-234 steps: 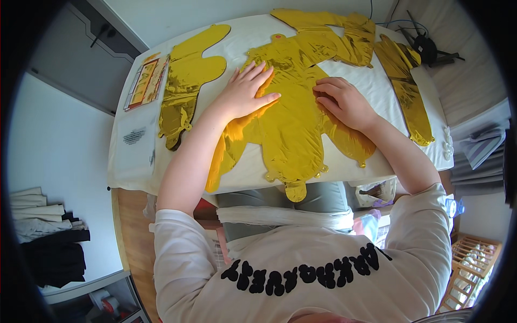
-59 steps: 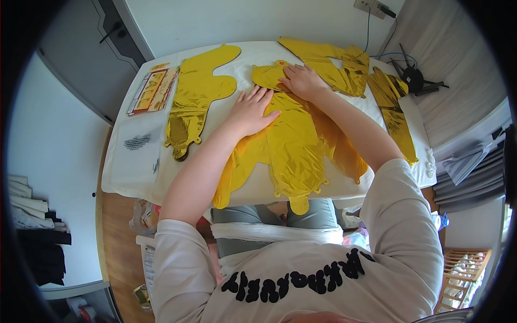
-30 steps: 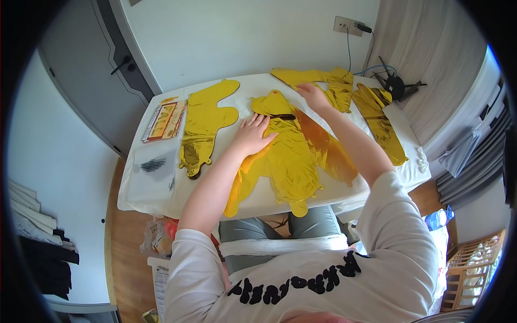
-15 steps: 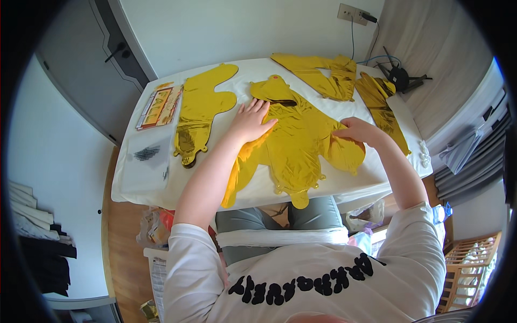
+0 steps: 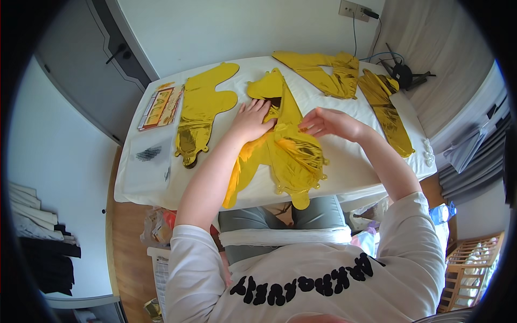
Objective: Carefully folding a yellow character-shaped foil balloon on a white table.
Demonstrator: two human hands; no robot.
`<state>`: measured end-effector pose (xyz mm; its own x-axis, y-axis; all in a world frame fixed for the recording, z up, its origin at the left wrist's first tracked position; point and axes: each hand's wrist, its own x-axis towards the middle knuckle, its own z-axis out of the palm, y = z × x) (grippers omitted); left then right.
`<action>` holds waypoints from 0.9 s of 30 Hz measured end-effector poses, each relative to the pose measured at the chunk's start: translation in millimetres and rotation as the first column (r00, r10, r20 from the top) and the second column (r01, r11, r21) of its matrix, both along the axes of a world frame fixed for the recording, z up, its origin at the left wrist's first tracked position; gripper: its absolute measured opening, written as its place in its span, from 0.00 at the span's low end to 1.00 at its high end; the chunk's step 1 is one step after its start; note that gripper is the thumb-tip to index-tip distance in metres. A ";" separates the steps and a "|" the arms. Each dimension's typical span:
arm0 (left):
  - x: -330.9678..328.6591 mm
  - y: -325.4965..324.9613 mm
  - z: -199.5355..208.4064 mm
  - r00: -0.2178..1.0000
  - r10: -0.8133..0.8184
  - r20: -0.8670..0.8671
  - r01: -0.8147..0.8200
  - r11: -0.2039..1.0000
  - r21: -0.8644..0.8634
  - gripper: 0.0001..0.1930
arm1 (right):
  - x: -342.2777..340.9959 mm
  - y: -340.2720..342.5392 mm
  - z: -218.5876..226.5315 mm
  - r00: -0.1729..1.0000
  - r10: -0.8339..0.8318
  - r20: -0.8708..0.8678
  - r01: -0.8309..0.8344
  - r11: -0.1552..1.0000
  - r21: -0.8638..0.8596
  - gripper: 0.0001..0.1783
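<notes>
A flat, uninflated gold foil balloon point(image 5: 293, 164) lies in front of me on the white-covered table point(image 5: 344, 161). Its right part is folded inward over the middle, leaving a long straight crease down that side and wrinkles lower down. On its left side my left hand point(image 5: 251, 121) rests flat, fingers spread, next to a dark gap under the upper lobe. My right hand point(image 5: 335, 125) is at the folded right edge, fingers stretched toward the foil and gripping nothing that I can see. Whether those fingertips touch the foil I cannot tell.
More flat gold foil balloons lie around: one at left point(image 5: 202, 107), one at the back right point(image 5: 323, 75), one at the right edge point(image 5: 385, 110). A printed packet point(image 5: 160, 107) and a clear plastic bag point(image 5: 145, 167) lie far left. A black router point(image 5: 402, 74) stands by the right wall.
The balloon's right lobe, spread out before, is now folded leftward over the middle. My right hand has let go of its edge and moved left. My left hand stays in place.
</notes>
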<state>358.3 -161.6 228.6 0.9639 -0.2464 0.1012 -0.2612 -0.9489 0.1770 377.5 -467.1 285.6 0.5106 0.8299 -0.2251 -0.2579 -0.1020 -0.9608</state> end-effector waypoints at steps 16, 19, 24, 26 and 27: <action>-0.4 0.5 -3.3 1.000 0.022 -0.019 -0.022 0.999 0.025 0.42 | 4.2 38.4 -18.5 0.158 0.246 0.956 0.201 0.940 -0.275 0.11; -2.1 -1.1 -3.3 0.999 0.020 -0.039 -0.020 1.000 0.009 0.42 | -4.5 40.3 -18.2 0.106 0.280 0.954 0.229 0.927 -0.297 0.12; 4.4 0.6 -2.7 0.999 -0.002 -0.048 0.003 0.999 0.036 0.42 | -6.5 40.9 -23.6 0.040 0.455 0.890 0.293 0.846 -0.446 0.32; 6.4 4.3 -3.0 1.000 0.013 -0.003 -0.012 0.998 0.068 0.43 | -11.4 45.0 -20.4 0.027 0.493 0.870 0.305 0.824 -0.477 0.35; 6.8 5.7 -5.0 1.000 0.014 0.005 -0.015 0.998 0.054 0.43 | -13.1 46.1 -21.1 0.005 0.485 0.874 0.312 0.830 -0.462 0.36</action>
<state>365.1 -155.9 223.6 0.9669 -0.2378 0.0925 -0.2481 -0.9608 0.1240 364.4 -421.0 264.5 0.4754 0.8745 0.0961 0.8797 -0.4742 -0.0368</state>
